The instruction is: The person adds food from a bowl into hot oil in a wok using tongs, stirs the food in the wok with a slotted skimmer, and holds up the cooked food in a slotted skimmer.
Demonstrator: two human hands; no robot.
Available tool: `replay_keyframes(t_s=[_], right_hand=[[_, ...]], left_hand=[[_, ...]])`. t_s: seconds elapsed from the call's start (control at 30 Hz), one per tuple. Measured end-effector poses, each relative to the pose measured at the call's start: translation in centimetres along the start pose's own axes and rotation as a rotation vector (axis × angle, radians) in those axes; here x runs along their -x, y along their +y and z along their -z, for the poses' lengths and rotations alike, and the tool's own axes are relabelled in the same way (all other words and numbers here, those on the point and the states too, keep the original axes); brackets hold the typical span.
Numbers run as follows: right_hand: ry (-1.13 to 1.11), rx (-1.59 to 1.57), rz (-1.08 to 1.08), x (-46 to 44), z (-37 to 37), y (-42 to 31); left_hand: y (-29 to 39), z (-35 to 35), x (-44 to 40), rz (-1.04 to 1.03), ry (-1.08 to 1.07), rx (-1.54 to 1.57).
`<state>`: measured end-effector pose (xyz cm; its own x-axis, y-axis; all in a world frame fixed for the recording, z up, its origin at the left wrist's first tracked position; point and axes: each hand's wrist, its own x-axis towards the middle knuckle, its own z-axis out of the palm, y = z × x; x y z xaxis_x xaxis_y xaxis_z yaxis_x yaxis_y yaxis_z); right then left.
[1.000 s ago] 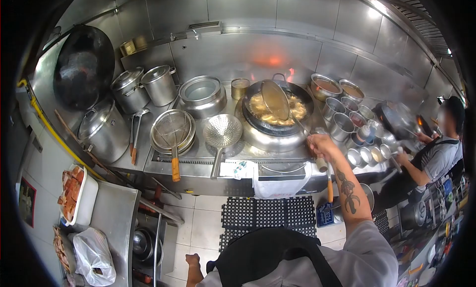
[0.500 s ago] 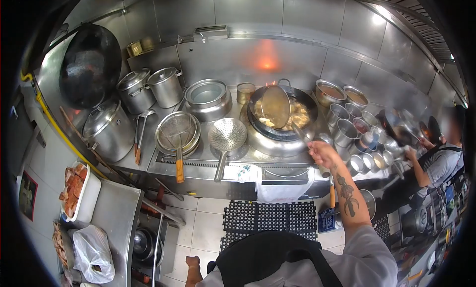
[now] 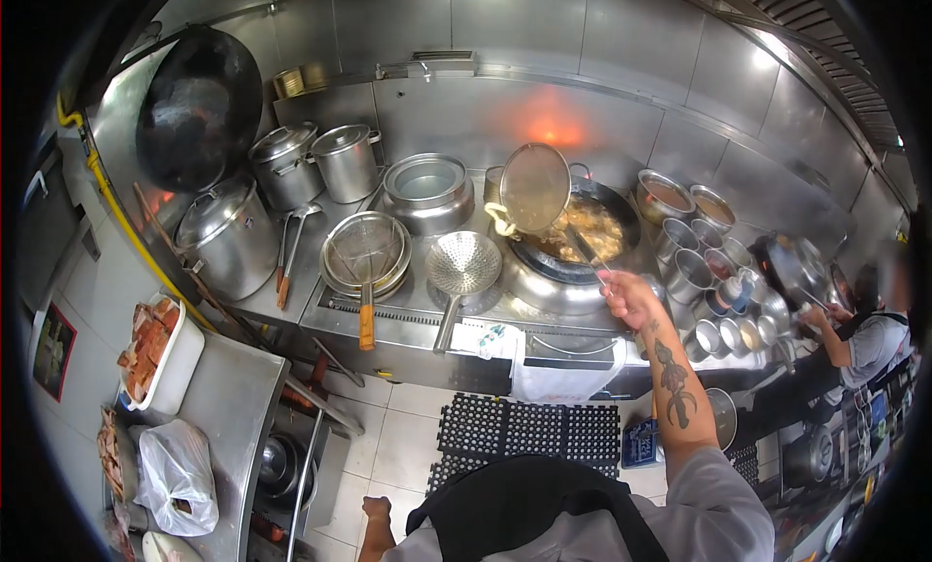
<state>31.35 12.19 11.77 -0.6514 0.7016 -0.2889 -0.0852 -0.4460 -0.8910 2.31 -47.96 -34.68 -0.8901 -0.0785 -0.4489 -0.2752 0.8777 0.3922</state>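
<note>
My right hand [image 3: 629, 299] grips the handle of a round mesh skimmer [image 3: 536, 186] and holds it raised over the left side of a black wok [image 3: 633, 215]. Browned pieces of food [image 3: 594, 234] sit in bubbling oil inside the wok. A pale strip of food [image 3: 500, 219] is at the skimmer's lower left edge, by the wok's rim; whether it touches the mesh I cannot tell. My left hand [image 3: 376, 510] hangs low beside my body, closed in a loose fist and away from the stove.
Left of the wok are a perforated ladle [image 3: 464, 261], stacked strainers [image 3: 366, 251] and a wide water pot [image 3: 424, 185]. Several metal containers [image 3: 687, 271] crowd the right side. Further right, a co-worker [image 3: 864, 344] handles another wok [image 3: 791, 261]. A rubber mat [image 3: 529, 431] covers the floor.
The skimmer has risen from low over the food to above the wok's left rim, and its mesh now stands more upright. The whole view has shifted slightly. My left hand stays low.
</note>
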Motion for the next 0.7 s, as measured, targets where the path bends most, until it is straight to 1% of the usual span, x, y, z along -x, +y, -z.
replay_keyframes(t_s=[0.07,0.17,0.27,0.37,0.4,0.43,0.5,0.53,0.57,0.6,0.63,0.67,0.7], right_hand=[[0.033,0.053,0.038,-0.6,-0.5,0.1],[0.135,0.121,0.085,-0.9,-0.3,0.6],[0.237,0.2,0.153,0.0,0.6,0.5],[0.273,0.22,0.171,-0.1,2.6,0.4],[0.296,0.226,0.164,0.2,2.8,0.3],[0.322,0.233,0.154,0.7,3.1,0.2],[0.338,0.216,0.144,1.1,3.3,0.1],[0.348,0.209,0.136,1.3,3.5,0.1],[0.348,0.211,0.143,1.5,3.7,0.2],[0.346,0.215,0.146,1.5,3.8,0.4],[0.343,0.22,0.148,1.5,4.0,0.5],[0.323,0.257,0.157,1.4,4.3,0.7],[0.33,0.248,0.143,1.4,4.3,0.9]], left_hand=[[0.1,0.4,0.9,0.025,-0.015,0.024],[-1.7,-1.1,-1.4,-0.001,-0.121,-0.021],[-0.4,0.0,0.3,0.003,-0.111,-0.038],[1.8,1.1,0.6,-0.243,-0.273,-0.272],[4.6,3.1,2.5,-0.378,-0.287,-0.402],[8.0,5.3,4.4,-0.45,-0.359,-0.485],[15.2,8.3,6.2,-0.508,-0.48,-0.737],[18.1,9.5,7.2,-0.743,-0.384,-0.694],[21.8,11.8,9.2,-0.943,-0.352,-0.597],[26.6,16.3,14.1,-1.088,-0.31,-0.47],[29.9,19.2,17.8,-1.458,-0.166,-0.286],[34.9,24.6,25.0,-1.515,-0.209,-0.263],[37.8,28.1,30.0,-1.635,-0.276,-0.131]])
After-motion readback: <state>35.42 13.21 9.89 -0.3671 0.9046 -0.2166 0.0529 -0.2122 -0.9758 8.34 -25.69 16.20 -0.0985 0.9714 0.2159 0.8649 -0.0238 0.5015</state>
